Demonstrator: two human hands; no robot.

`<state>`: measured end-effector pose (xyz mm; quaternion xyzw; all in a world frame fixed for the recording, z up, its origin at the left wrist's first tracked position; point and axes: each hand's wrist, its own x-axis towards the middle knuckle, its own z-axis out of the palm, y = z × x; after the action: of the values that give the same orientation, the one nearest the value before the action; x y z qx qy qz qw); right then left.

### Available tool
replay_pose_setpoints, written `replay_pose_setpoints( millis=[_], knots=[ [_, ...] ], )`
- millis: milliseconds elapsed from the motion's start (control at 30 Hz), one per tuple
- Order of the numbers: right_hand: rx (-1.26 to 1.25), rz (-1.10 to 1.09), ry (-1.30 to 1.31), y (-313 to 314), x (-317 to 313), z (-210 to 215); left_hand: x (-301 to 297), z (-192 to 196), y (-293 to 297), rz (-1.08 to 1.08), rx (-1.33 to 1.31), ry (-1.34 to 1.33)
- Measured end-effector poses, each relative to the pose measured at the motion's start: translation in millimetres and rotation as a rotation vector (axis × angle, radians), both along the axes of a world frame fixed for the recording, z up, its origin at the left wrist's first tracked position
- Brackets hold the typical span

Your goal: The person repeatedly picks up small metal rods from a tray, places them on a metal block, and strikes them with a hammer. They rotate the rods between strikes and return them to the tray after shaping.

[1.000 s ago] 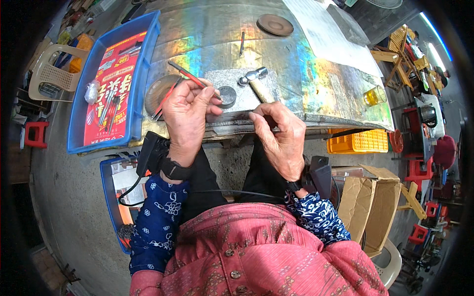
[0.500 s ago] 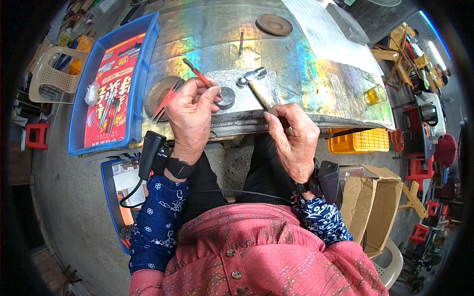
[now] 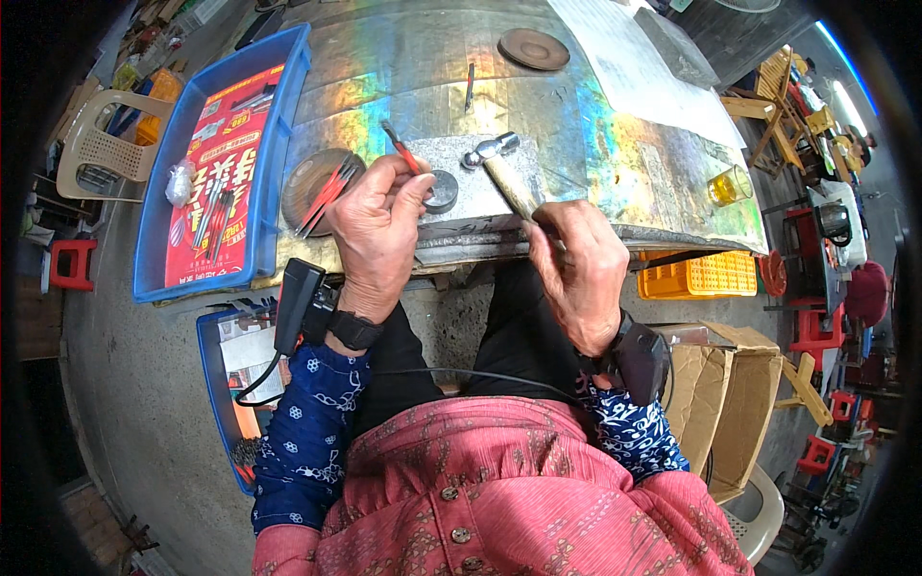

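My left hand is closed, pinching a slim red tool with a dark end that points up and away. Just right of its fingertips lies a round dark metal disc on a speckled grey block. Across the block rests a hammer with a pale handle and shiny head. My right hand is curled with thumb and forefinger together at the end of that handle; whatever may be between them is hidden. A brown round dish with several slim red-and-black tools sits left of my left hand.
A blue tray with red printed paper and slim tools stands left. A brown saucer, another slim tool, white sheets and a glass of yellow liquid occupy the table. A cardboard box stands at lower right.
My left hand has shifted slightly right and the tool in it now stands more upright, showing less of its length. My right hand has moved a little right.
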<state>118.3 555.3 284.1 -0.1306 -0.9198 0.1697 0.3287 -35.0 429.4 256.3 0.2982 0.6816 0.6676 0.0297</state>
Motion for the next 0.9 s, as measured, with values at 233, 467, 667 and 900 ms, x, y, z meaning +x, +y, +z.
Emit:
replay_pose_setpoints(
  millis=[233, 467, 667, 900],
  knots=[
    [0.014, -0.1, -0.357, 4, 6, -4, 3, 1, 0, 0.048, -0.09, 0.258],
    [0.118, -0.113, -0.215, 7, 1, -2, 4, 4, -1, 0.053, -0.08, 0.27],
    [-0.184, 0.025, 0.069, 3, 17, 60, 3, 3, 0, 0.069, -0.105, 0.32],
    [-0.123, 0.14, -0.016, -11, 17, 93, 4, 5, 0, 0.096, -0.111, 0.362]
  ],
)
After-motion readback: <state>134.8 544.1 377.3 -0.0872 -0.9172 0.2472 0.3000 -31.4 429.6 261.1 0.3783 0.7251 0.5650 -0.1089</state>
